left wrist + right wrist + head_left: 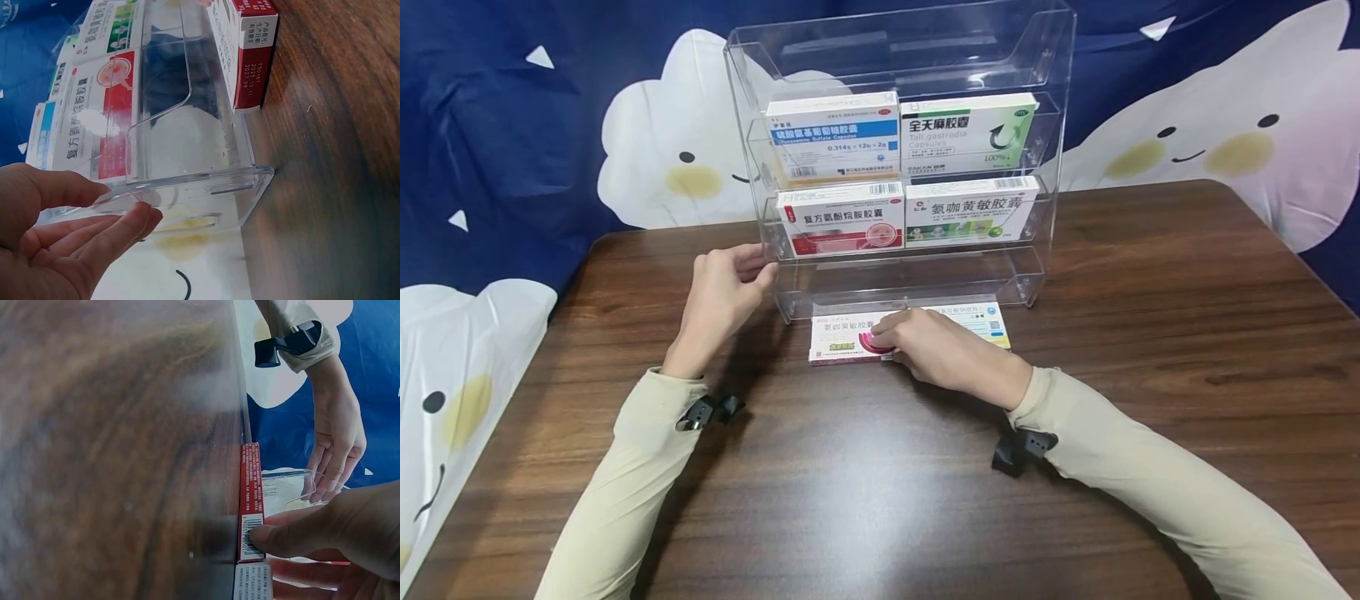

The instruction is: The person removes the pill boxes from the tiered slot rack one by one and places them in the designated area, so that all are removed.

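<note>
A clear display rack (917,279) stands on the table. My left hand (718,292) pinches its left side panel, thumb on one face and fingers on the other, as the left wrist view shows. In front of the rack's base lie two medicine boxes end to end: a white and red box (835,337) and, to its right, a white box with blue and yellow (985,321). My right hand (943,350) holds the red one near its right end. In the right wrist view the thumb presses the barcode on its red side (250,481); the other fingertips are partly hidden.
Two rack tiers hold upright medicine boxes: a blue and white box (835,142) and a green and white box (970,137) above, a red and white box (842,221) and a green-striped box (973,212) below. A blue cloud-patterned cloth (625,50) hangs behind the wooden table (1150,333).
</note>
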Action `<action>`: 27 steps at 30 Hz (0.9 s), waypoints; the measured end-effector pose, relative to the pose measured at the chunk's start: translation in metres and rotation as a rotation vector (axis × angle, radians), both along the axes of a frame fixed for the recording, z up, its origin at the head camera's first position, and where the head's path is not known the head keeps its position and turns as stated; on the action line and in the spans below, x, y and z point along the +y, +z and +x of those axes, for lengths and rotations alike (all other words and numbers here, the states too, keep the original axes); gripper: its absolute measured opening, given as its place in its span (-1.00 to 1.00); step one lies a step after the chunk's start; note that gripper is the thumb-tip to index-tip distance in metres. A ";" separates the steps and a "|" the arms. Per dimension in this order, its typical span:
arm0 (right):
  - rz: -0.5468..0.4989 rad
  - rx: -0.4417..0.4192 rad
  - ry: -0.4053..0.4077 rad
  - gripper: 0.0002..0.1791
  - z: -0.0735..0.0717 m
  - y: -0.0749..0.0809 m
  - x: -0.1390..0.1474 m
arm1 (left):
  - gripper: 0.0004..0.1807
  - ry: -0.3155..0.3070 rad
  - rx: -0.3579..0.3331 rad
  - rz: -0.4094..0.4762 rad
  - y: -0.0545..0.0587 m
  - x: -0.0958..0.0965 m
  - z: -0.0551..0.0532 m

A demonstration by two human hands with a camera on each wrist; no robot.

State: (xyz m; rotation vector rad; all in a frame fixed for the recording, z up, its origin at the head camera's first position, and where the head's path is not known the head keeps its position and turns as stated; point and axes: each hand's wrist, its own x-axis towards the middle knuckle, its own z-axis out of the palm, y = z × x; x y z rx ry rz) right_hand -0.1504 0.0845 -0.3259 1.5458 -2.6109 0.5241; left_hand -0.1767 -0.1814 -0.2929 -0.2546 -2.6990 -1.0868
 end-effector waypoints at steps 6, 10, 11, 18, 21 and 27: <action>0.016 0.007 -0.018 -0.74 0.000 0.003 0.002 | -0.67 -0.006 0.005 0.008 0.002 0.001 -0.001; -0.063 -0.007 -0.036 -0.80 0.000 0.013 0.007 | -0.66 -0.006 -0.002 0.004 0.002 0.001 -0.001; -0.097 -0.009 -0.053 -0.79 -0.001 0.018 0.010 | -0.66 -0.006 -0.004 0.003 0.002 0.001 0.000; -0.292 0.109 -0.312 -0.76 -0.005 0.067 0.046 | -0.66 -0.006 -0.005 0.008 0.001 0.001 0.001; -0.351 0.174 -0.384 -0.76 -0.006 0.080 0.058 | -0.66 -0.002 -0.005 0.009 0.000 0.000 0.001; -0.364 0.299 -0.503 -0.75 -0.011 0.095 0.076 | -0.67 -0.002 -0.001 0.006 -0.001 -0.001 0.001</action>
